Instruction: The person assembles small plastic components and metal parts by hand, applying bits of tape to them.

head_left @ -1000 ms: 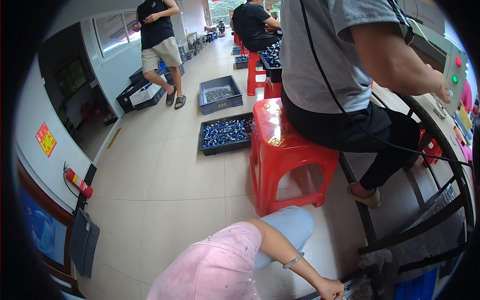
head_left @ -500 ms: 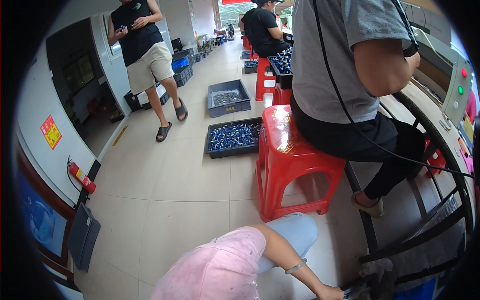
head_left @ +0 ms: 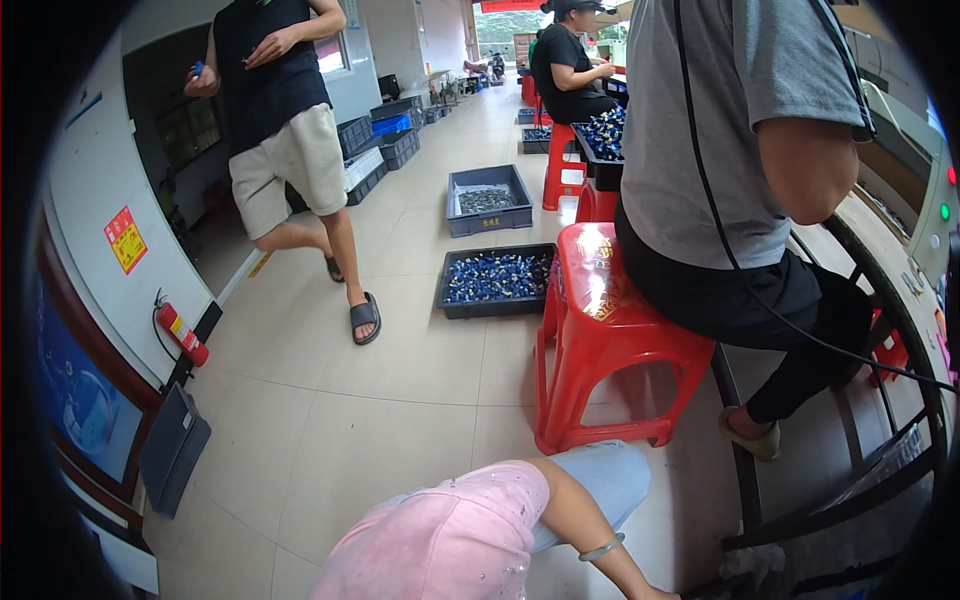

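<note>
Just inside the lower edge of the view, the wearer's left hand (head_left: 655, 594) is cut off around the wrist, so whether its fingers are open or closed on something cannot be told; the right hand is out of sight. Anything the left hand may be handling is hidden below the picture. To the right of that grip lies some crumpled plastic (head_left: 757, 562), by a black table frame (head_left: 746, 495). Above the grip, well apart, a co-worker (head_left: 690, 150) sits on a red stool (head_left: 625, 370); farther up and left is a black tray (head_left: 490, 310) of small blue parts. The step in hand looks like a low reach at the wearer's side; the next move seems to call for eyes on the fingers, as the gaze runs along the aisle. Half a second ago more of the hand showed; since then the view has swung left and the walking person (head_left: 275, 80) has come nearer.
</note>
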### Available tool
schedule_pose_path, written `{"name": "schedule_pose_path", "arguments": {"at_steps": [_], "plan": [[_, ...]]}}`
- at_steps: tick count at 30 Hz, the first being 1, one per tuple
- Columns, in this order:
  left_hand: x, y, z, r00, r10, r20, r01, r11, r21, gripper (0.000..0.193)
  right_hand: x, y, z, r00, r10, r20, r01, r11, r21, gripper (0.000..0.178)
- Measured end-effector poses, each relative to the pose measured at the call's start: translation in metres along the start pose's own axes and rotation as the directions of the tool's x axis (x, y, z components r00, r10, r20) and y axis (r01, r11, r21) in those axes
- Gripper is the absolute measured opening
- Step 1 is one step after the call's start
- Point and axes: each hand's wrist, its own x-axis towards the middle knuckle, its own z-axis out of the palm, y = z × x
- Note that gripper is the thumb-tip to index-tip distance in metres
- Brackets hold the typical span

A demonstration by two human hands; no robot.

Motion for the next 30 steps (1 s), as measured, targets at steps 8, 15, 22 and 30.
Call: {"name": "schedule_pose_path", "arguments": {"at_steps": [8,15,22,30], "plan": [[0.001,0.001,0.001,0.994,-0.103,0.044,0.108,0.985,-0.133,0.016,0.006,0.028,-0.002,0.997,0.036,-0.067,-0.036,0.999,-0.01,0.024],[-0.003,0.011,-0.004,0.99,-0.13,0.062,0.138,0.978,-0.157,0.016,0.005,0.006,-0.008,0.996,0.073,0.047,-0.07,0.996,-0.052,0.028],[-0.001,0.008,-0.001,0.992,-0.118,0.051,0.123,0.985,-0.121,0.014,0.006,0.008,-0.008,0.995,0.082,0.057,-0.081,0.996,-0.025,0.03],[-0.002,0.011,-0.001,0.985,-0.157,0.069,0.166,0.974,-0.152,0.011,0.005,0.007,-0.009,0.994,0.092,0.064,-0.093,0.996,0.01,0.03]]}}
